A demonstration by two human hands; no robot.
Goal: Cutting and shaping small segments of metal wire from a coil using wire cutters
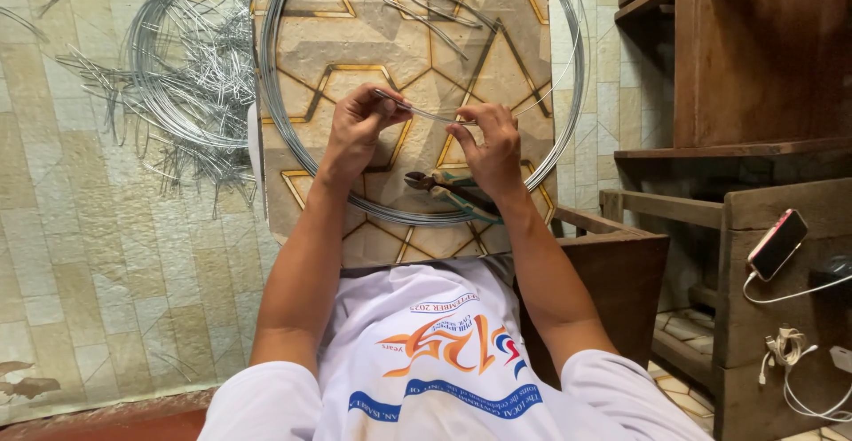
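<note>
I see my left hand (357,130) and right hand (486,146) pinching a short wire (426,114) between their fingers, its length running hand to hand across the board's (355,51) middle; the right also clasps pliers (448,194), inside the wire coil (568,95).

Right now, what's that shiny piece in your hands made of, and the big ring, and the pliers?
The short piece between the left hand and right hand looks like bare metal wire: thin, grey, glinting. The big coil looks the same. The pliers seem dark metal with teal, probably plastic, handles.
</note>
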